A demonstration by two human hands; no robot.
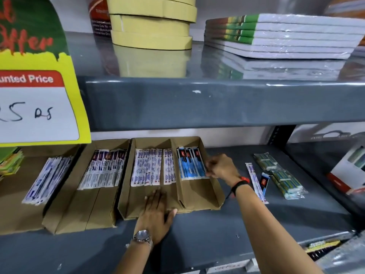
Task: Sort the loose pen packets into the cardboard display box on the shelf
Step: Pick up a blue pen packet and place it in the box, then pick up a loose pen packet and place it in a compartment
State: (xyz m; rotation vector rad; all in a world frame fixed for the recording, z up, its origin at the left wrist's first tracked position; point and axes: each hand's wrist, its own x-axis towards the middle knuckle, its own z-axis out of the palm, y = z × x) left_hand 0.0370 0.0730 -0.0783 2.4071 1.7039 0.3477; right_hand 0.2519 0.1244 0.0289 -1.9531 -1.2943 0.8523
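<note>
A two-compartment cardboard display box (199, 196) lies on the grey lower shelf. Its left compartment holds white packets with blue print (152, 167). In the right compartment lie blue-and-black pen packets (189, 164). My left hand (157, 210) rests flat, fingers spread, on the box's front floor and edge. My right hand (221, 168) pinches the right edge of the blue packets at the box's right wall. Two loose packets lie on the shelf to the right: a long white one (255, 181) and a short blue-black one (263, 180).
A second cardboard box (79, 214) with white packets stands to the left, and another tray beyond it. Green-striped wrapped packs (280, 176) lie at the right. A yellow price sign (39, 107) hangs at top left. The upper shelf holds tape rolls (152, 22) and notebooks (286, 34).
</note>
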